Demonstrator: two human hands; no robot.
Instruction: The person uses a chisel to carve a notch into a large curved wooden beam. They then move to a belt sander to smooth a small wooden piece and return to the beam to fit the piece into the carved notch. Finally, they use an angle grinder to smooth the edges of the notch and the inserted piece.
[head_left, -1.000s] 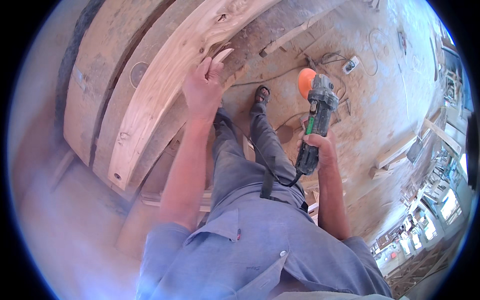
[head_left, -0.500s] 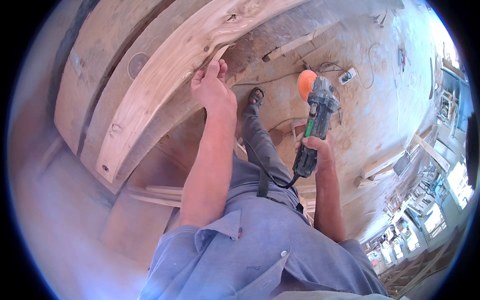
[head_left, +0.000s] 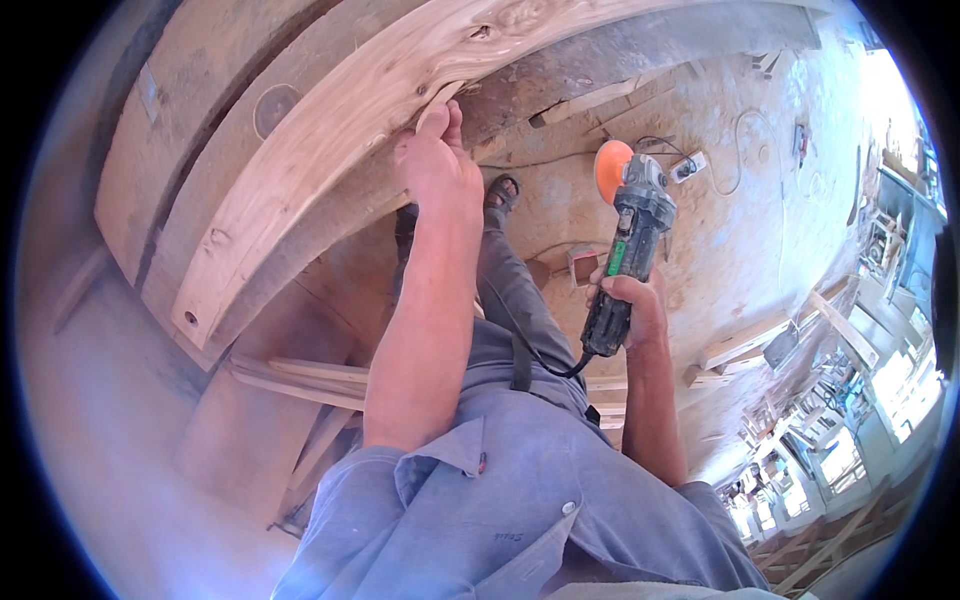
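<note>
I see the angle grinder (head_left: pixel 625 260) gripped by its handle in my right hand (head_left: pixel 630 300), orange disc (head_left: pixel 612 170) held above the dusty floor (head_left: pixel 720 230). My left hand (head_left: pixel 437 165) rests flat-fingered against the pale wooden beam (head_left: pixel 330 150).

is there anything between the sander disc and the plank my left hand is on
Nothing visible does. The orange disc of the sander, held in the right hand, hangs over bare floor, apart from the plank. Only the left hand rests at the plank's near edge.

Left hand (head_left: pixel 437 165) on beam (head_left: pixel 330 150), grinder (head_left: pixel 625 250) aloft
</note>
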